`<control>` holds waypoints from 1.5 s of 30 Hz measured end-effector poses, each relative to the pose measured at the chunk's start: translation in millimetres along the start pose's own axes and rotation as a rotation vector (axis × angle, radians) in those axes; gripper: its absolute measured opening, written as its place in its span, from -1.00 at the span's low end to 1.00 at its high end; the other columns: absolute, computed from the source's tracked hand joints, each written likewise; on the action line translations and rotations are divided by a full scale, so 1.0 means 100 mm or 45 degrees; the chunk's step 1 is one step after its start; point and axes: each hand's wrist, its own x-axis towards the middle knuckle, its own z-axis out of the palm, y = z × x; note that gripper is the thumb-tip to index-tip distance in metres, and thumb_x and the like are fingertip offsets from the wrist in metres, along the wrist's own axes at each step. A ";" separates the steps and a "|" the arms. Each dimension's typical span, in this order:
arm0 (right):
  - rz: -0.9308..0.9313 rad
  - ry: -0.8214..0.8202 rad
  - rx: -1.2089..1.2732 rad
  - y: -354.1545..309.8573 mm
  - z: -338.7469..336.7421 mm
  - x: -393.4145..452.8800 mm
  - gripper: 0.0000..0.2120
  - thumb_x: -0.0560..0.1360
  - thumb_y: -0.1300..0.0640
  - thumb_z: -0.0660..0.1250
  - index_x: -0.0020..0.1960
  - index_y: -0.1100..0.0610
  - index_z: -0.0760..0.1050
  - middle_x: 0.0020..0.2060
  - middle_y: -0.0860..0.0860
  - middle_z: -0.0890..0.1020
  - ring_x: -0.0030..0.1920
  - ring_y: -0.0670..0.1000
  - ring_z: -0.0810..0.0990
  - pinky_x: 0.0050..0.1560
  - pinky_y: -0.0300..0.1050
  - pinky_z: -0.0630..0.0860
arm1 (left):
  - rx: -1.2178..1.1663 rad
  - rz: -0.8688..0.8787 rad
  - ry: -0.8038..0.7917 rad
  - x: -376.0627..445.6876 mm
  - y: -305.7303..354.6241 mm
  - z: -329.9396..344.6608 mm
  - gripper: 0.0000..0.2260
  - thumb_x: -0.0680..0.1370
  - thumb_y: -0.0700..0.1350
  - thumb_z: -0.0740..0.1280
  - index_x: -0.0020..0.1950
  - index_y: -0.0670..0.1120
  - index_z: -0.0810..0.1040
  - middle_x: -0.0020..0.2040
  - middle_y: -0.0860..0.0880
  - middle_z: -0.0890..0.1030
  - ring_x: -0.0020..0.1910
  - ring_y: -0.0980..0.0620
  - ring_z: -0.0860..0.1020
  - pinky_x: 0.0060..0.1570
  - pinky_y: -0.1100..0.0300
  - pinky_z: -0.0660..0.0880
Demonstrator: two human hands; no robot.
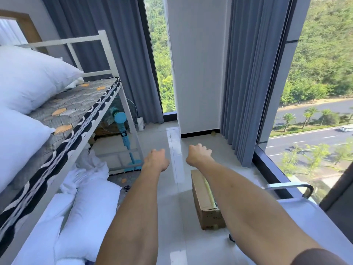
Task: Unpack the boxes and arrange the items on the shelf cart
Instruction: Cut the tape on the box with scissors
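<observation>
A brown cardboard box, taped along its top, lies on the pale tiled floor under my right forearm. Both my arms reach straight out over the floor. My left hand and my right hand hang with fingers curled down and away from the camera; neither holds anything, and both are well above and beyond the box. At the right edge stands a white flat cart surface with a chrome handle.
A white metal bunk bed with pillows and a patterned mattress fills the left. A blue standing fan sits behind its frame. Grey curtains and floor-to-ceiling windows close off the far side. A white column stands ahead.
</observation>
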 end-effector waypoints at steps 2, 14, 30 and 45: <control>0.004 -0.015 -0.001 -0.11 0.06 0.29 -0.64 0.50 0.20 0.19 0.29 0.10 0.39 0.18 0.14 0.43 0.22 0.16 0.42 0.19 0.07 0.32 | 0.020 -0.013 -0.043 0.29 -0.06 0.08 -0.70 0.62 -0.12 0.12 0.35 -0.10 0.37 0.29 -0.18 0.40 0.19 -0.16 0.45 0.05 -0.01 0.38; 0.076 -0.058 0.009 -0.47 0.08 2.05 -0.71 0.47 0.21 0.20 0.19 0.10 0.41 0.15 0.13 0.43 0.19 0.16 0.41 0.03 0.03 0.24 | -0.007 0.018 -0.131 2.05 -0.31 0.00 -0.62 0.60 -0.16 0.13 0.43 -0.08 0.35 0.33 -0.17 0.40 0.19 -0.15 0.47 0.13 0.01 0.44; -0.010 -0.194 0.013 -1.05 0.42 4.62 -0.86 0.47 0.22 0.20 0.01 0.07 0.34 -0.02 0.07 0.35 0.03 0.12 0.35 0.01 -0.01 0.27 | -0.048 -0.099 -0.236 4.52 -0.76 0.12 -0.62 0.61 -0.10 0.15 0.44 -0.07 0.36 0.35 -0.17 0.40 0.25 -0.17 0.46 0.14 0.01 0.43; -0.132 -0.382 -0.038 -1.98 0.73 6.74 -0.70 0.50 0.22 0.14 0.21 0.09 0.40 0.01 0.04 0.44 0.00 0.11 0.46 0.01 -0.06 0.42 | -0.198 -0.208 -0.331 6.62 -1.56 0.35 -0.59 0.61 -0.10 0.16 0.47 -0.09 0.33 0.39 -0.18 0.39 0.32 -0.17 0.43 0.29 -0.02 0.42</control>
